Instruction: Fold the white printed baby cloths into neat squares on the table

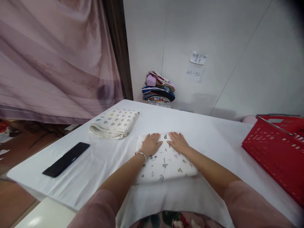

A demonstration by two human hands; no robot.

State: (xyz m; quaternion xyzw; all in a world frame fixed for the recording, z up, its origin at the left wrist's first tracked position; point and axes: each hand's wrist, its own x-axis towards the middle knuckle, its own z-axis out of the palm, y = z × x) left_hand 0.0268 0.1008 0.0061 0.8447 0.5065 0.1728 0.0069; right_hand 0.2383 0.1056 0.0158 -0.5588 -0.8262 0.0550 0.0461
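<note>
A folded white cloth (pixel 166 163) with small printed motifs lies flat on the table in front of me. On its far left part rests my left hand (pixel 151 145), palm down with the fingers stretched out. My right hand (pixel 178 142) lies flat on the far right part of the same cloth, its fingers extended too. Neither hand grips anything. To the left, a second folded white cloth (pixel 116 122) with grey mushroom-like prints sits farther back, apart from both hands.
A long black object (pixel 66 159) lies near the left edge of the white-covered table (pixel 209 136). On the right stands a red plastic basket (pixel 273 152) with a metal handle. A stack of folded fabrics (pixel 158 90) rises beyond the far edge, before the wall.
</note>
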